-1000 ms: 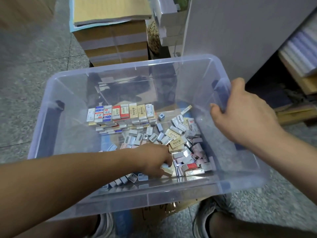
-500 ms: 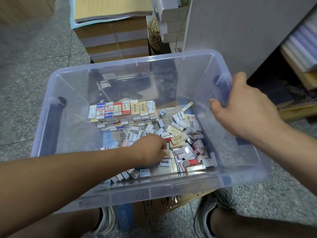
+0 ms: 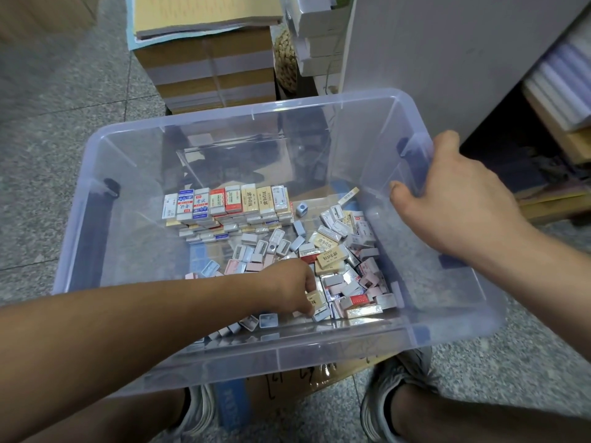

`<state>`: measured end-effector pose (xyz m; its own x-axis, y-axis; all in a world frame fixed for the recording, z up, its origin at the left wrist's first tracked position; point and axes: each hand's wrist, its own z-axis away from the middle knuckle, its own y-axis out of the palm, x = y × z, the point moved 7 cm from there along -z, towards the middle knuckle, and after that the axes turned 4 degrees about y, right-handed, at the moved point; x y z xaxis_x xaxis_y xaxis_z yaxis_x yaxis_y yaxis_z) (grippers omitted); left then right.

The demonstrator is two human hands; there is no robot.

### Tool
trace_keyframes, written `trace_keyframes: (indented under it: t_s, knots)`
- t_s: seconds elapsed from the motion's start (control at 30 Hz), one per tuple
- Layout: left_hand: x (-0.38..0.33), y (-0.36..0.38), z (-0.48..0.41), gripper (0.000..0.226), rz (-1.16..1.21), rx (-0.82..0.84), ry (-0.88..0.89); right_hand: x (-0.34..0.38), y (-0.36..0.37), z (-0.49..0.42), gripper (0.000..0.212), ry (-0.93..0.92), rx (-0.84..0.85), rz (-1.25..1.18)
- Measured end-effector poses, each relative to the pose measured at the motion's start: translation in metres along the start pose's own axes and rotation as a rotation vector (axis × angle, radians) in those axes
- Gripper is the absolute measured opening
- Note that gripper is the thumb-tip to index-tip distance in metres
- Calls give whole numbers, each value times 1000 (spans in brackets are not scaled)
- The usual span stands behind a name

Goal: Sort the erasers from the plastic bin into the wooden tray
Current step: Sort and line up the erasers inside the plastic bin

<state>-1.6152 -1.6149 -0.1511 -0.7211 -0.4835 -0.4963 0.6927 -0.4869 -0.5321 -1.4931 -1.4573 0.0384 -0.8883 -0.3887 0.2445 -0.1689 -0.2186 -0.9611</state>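
A clear plastic bin (image 3: 134, 174) fills the middle of the head view. Inside it, a neat row of wrapped erasers (image 3: 224, 204) stands at the back left, and a loose heap of erasers and small sharpeners (image 3: 345, 257) lies at the right. My left hand (image 3: 294, 287) reaches down into the heap with its fingers curled on a beige eraser (image 3: 315, 300). My right hand (image 3: 454, 199) grips the bin's right rim. No wooden tray is in view.
Stacked cardboard boxes (image 3: 211, 68) with paper on top stand behind the bin. A white cabinet side (image 3: 431, 52) and shelves with stacked paper (image 3: 563, 91) are at the right. My two shoes (image 3: 396, 378) rest on the speckled floor below, on a flattened carton.
My left hand has shifted a little within the heap and curled onto a beige eraser. The bin has shifted slightly in view. My right hand still holds the rim.
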Motion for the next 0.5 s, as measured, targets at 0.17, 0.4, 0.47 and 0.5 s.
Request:
trace_keyframes:
  t_s: [0.17,0.4,0.47,0.5]
  knots:
    - [-7,0,5,36,2,-11,61,-2,0,-1,45,1,4,-13]
    - [-22,-59,11,51,170,-320,204,0,2,-2,45,-8,10,-29]
    - [-23,-62,3,61,187,-318,182,-1,1,-2,44,-9,10,-25]
    - [-24,-61,-2,62,135,-294,170,-1,1,-2,44,-8,12,-25]
